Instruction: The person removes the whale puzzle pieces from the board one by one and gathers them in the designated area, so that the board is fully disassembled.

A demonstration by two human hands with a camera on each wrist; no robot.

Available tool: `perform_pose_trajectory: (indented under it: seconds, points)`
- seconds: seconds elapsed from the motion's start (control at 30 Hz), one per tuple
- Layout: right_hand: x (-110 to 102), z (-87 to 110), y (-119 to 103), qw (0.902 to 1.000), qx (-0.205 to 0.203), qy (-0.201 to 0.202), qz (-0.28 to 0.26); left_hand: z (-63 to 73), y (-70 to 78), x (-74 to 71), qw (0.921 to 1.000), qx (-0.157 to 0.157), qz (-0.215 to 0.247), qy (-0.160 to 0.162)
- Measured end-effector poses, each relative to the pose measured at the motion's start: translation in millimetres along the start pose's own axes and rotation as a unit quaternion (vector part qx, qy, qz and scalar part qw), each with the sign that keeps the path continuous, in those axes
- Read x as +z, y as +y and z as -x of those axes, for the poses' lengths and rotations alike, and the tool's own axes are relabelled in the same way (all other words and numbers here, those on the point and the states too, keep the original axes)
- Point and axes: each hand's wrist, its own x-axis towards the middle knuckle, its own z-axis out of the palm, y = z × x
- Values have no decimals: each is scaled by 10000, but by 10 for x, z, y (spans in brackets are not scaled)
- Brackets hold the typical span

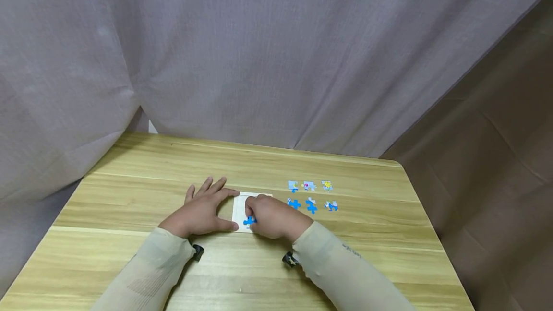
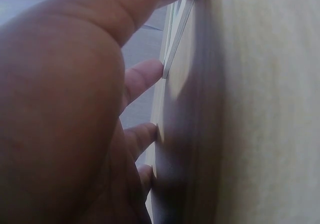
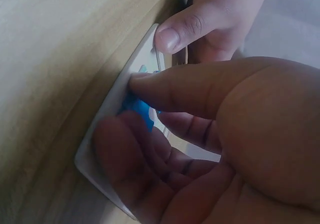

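Observation:
A white puzzle tray (image 1: 240, 210) lies flat on the table. My left hand (image 1: 204, 211) is spread at its left side, thumb at the near left corner and index fingertip at the far left corner. In the left wrist view, the left hand (image 2: 65, 99) meets the tray's thin edge, the other fingers resting on the tabletop. Over the tray, my right hand (image 1: 273, 216) pinches a blue puzzle piece (image 1: 249, 221) low against the board. The right wrist view shows the thumb and curled fingers around this blue piece (image 3: 139, 109), which they partly hide.
Right of the tray lie several loose puzzle pieces in two rows: the far row includes one with a yellow sun (image 1: 327, 185), the near row a mostly blue one (image 1: 311, 205). Grey curtain (image 1: 259, 61) hangs behind the wooden table (image 1: 367, 253), brown cloth (image 1: 497, 157) at right.

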Motion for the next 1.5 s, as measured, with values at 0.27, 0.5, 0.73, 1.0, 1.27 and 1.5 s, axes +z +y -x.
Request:
perform_pose_trajectory:
  seconds: [0.27, 0.5, 0.73, 1.0, 1.27, 1.5]
  points:
    - [52, 12, 8, 9999, -75, 109, 61, 8, -1, -7, 10000, 24, -13, 39]
    - [80, 52, -27, 9988, -62, 410, 256, 16, 9, -16, 10000, 29, -6, 68]
    - [67, 150, -52, 9958, -205, 823, 335, 14, 13, -13, 10000, 34, 48, 41]
    - [38, 249, -16, 9953, -335, 905, -7, 15, 2, -12, 10000, 25, -9, 58]
    - [29, 309, 29, 9944, -496, 923, -124, 18, 12, -13, 10000, -14, 7, 63]
    - [-40, 421, 94, 9913, -598, 1084, -453, 21, 28, -10, 10000, -21, 16, 41]
